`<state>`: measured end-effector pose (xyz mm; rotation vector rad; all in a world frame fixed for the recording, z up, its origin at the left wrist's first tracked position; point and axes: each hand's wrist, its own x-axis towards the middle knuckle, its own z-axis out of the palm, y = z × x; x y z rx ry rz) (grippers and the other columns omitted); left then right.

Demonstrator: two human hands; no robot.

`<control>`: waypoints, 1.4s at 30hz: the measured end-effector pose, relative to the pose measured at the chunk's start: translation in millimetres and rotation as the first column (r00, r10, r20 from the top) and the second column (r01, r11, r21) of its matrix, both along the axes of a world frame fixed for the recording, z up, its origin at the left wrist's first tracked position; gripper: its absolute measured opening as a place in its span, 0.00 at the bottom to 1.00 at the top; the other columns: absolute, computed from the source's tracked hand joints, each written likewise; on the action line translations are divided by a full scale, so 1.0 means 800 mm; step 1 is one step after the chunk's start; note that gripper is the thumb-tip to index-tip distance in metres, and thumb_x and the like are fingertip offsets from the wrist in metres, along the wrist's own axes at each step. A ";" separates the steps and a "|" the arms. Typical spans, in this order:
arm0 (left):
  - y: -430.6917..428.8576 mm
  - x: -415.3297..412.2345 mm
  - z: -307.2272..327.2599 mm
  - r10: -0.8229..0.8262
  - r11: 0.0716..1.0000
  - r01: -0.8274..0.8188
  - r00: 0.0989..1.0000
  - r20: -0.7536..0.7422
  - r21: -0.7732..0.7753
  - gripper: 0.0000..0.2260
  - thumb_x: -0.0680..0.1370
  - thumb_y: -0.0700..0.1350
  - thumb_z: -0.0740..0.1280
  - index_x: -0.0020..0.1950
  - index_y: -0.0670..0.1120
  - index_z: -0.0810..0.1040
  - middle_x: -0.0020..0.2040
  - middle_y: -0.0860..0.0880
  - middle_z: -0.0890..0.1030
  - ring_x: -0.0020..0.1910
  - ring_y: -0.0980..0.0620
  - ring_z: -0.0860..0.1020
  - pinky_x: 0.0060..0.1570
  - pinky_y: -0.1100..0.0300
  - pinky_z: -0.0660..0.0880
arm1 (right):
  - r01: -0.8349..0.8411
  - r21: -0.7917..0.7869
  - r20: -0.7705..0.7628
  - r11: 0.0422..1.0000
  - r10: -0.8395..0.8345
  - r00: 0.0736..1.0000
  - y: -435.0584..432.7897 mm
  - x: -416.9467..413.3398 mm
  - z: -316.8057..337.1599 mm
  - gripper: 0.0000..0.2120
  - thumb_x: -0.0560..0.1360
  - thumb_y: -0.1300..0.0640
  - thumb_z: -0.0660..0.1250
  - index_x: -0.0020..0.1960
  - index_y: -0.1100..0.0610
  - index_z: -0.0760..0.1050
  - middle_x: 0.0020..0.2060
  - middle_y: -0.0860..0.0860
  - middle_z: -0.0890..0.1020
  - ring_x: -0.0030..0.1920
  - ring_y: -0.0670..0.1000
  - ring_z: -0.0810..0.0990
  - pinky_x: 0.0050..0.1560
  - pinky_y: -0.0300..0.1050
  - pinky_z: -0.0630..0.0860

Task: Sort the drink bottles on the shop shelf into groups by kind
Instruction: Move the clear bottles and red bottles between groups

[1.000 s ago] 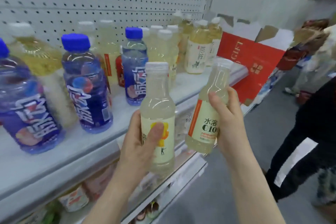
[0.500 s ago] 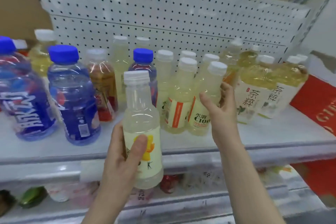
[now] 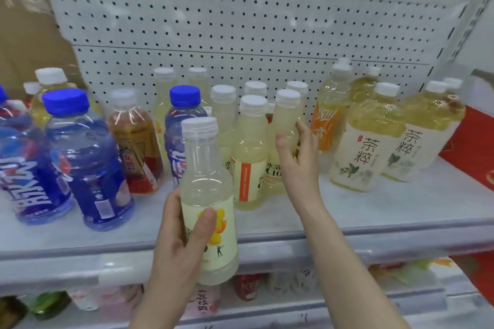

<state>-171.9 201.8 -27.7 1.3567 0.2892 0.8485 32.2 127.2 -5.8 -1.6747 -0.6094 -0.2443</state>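
Bottle of pale cloudy drink (image 3: pixel 207 189) with a yellow-flower label, white-capped and upright, held out in front of the shelf (image 3: pixel 374 238) at its front edge by the left hand (image 3: pixel 179 246): thumb pressed across the label, fingers curled round the back. Right hand (image 3: pixel 299 168) further in, over the shelf board, curled round a C100 bottle (image 3: pixel 284 120), thumb on the near side, fingertips wrapped round the right side. Base of that bottle down at shelf level among other pale white-capped bottles; actual contact with the board hard to tell. Just left of it, touching or nearly so, a matching bottle with an orange stripe (image 3: pixel 250 163) on its label.

Left end of the shelf: big blue-capped bottles (image 3: pixel 88 165) with blue labels, one smaller blue-capped bottle (image 3: pixel 181 115) behind the held one, and between them an amber tea bottle (image 3: pixel 135 147) with a red label. Right end: yellow tea bottles (image 3: pixel 366 149) with white labels, plus an orange-labelled bottle (image 3: pixel 327 120) just beyond the right hand. White pegboard (image 3: pixel 240 29) behind everything, red carton (image 3: pixel 478 147) at the far right.
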 end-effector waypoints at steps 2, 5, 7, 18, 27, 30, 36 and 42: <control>-0.001 0.005 -0.002 -0.012 0.999 0.012 1.000 0.000 0.030 0.29 0.59 0.73 0.73 0.59 0.70 0.75 0.59 0.55 0.82 0.57 0.53 0.81 0.53 0.52 0.76 | 0.046 0.007 0.006 0.999 -0.046 0.999 -0.013 0.010 0.001 0.23 0.82 0.43 0.61 0.73 0.51 0.67 0.66 0.49 0.69 0.67 0.50 0.71 0.71 0.54 0.70; -0.008 0.012 0.000 -0.029 0.998 0.029 1.000 0.007 0.063 0.28 0.60 0.73 0.73 0.58 0.69 0.76 0.57 0.55 0.83 0.55 0.54 0.82 0.52 0.53 0.76 | 0.112 0.013 0.037 0.994 -0.112 0.993 -0.033 0.037 0.019 0.26 0.80 0.40 0.58 0.74 0.51 0.67 0.66 0.50 0.72 0.67 0.51 0.73 0.69 0.56 0.72; -0.013 0.018 0.002 -0.023 0.998 0.021 1.000 0.018 0.062 0.27 0.59 0.73 0.73 0.56 0.68 0.77 0.54 0.54 0.83 0.51 0.55 0.82 0.46 0.58 0.79 | 0.042 -0.067 0.016 0.997 -0.041 0.999 -0.036 0.057 0.042 0.27 0.82 0.39 0.56 0.76 0.50 0.66 0.70 0.49 0.72 0.68 0.48 0.72 0.71 0.54 0.70; -0.031 0.030 0.009 0.079 0.995 -0.083 0.995 0.058 0.055 0.23 0.57 0.71 0.75 0.50 0.71 0.78 0.48 0.57 0.84 0.43 0.60 0.82 0.40 0.69 0.78 | -0.131 -0.346 -0.022 0.929 0.132 0.991 -0.050 0.079 0.059 0.17 0.84 0.49 0.59 0.72 0.51 0.68 0.67 0.49 0.75 0.66 0.49 0.73 0.64 0.49 0.70; -0.045 0.043 0.009 0.126 0.992 -0.128 0.989 0.077 0.017 0.26 0.61 0.71 0.74 0.56 0.65 0.77 0.51 0.57 0.84 0.46 0.60 0.82 0.43 0.68 0.78 | 0.021 -0.350 0.081 0.937 0.008 0.997 -0.086 0.024 0.043 0.19 0.82 0.42 0.61 0.67 0.51 0.69 0.60 0.47 0.75 0.57 0.47 0.73 0.55 0.49 0.71; -0.047 0.047 0.008 0.139 0.990 -0.140 0.987 0.076 0.010 0.28 0.60 0.74 0.73 0.56 0.65 0.77 0.52 0.56 0.84 0.47 0.59 0.82 0.44 0.66 0.79 | -0.019 -0.336 0.051 0.942 0.038 0.998 -0.087 0.015 0.046 0.19 0.81 0.41 0.62 0.68 0.49 0.69 0.61 0.46 0.75 0.57 0.47 0.74 0.54 0.48 0.71; -0.049 0.051 0.007 0.141 0.990 -0.142 0.984 0.106 0.002 0.27 0.59 0.74 0.73 0.54 0.67 0.78 0.52 0.56 0.84 0.48 0.59 0.82 0.45 0.66 0.79 | -0.089 -0.313 0.057 0.945 0.113 0.992 -0.080 -0.020 0.040 0.20 0.80 0.39 0.63 0.68 0.47 0.70 0.61 0.44 0.76 0.60 0.46 0.75 0.59 0.52 0.76; -0.041 0.046 0.005 0.103 0.994 -0.106 0.989 0.107 0.023 0.26 0.63 0.70 0.74 0.58 0.64 0.77 0.54 0.53 0.83 0.49 0.57 0.82 0.45 0.65 0.79 | -0.051 -0.293 0.096 0.955 0.082 0.992 -0.053 -0.038 0.036 0.22 0.81 0.42 0.63 0.70 0.51 0.70 0.59 0.49 0.77 0.60 0.51 0.75 0.60 0.52 0.73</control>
